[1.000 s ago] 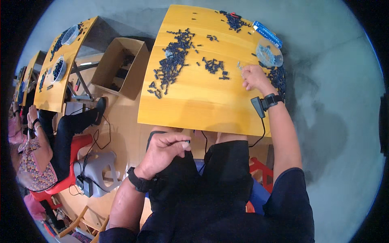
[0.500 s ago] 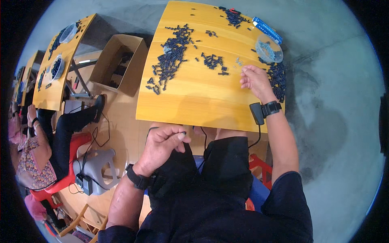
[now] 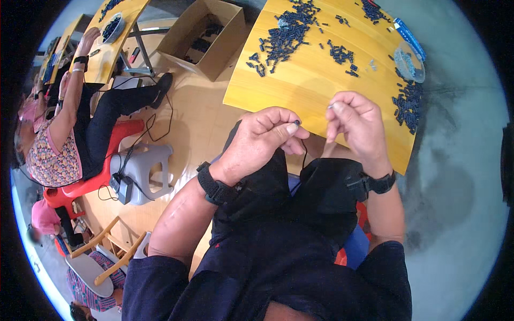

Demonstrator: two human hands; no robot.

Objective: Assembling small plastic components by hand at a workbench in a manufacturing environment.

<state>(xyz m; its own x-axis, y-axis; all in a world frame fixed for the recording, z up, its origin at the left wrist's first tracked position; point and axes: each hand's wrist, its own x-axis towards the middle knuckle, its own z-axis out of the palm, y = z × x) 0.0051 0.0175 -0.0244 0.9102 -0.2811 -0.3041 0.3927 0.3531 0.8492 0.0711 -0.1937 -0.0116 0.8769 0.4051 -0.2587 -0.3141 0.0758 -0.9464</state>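
Between the thumb and finger of my left hand [image 3: 262, 136] is a small black plastic piece [image 3: 296, 123], held just off the table's near edge. My right hand [image 3: 356, 120] is closed in a pinch beside it, with a tiny silvery piece [image 3: 330, 106] at the fingertips, too small to name. The two hands are apart, roughly level with each other. On the yellow table [image 3: 310, 96] lie a large heap of small black parts [image 3: 289, 35], a smaller cluster [image 3: 341, 53] in the middle and a pile [image 3: 408, 106] at the right edge. A few tiny silvery pieces [image 3: 372, 65] lie near a clear plastic tub [image 3: 409, 63].
A long blue-and-white box [image 3: 410, 38] stands by the tub. An open cardboard box [image 3: 206, 37] sits on the floor at the left. Beyond it, a co-worker [image 3: 59, 134] sits at another yellow table [image 3: 104, 64]. A grey stool [image 3: 142, 171] with cables is at my left.
My right hand has drawn back from the loose silvery pieces toward my left hand, now pinching something tiny. My left hand has risen, still holding the black piece. The view has shifted leftward.
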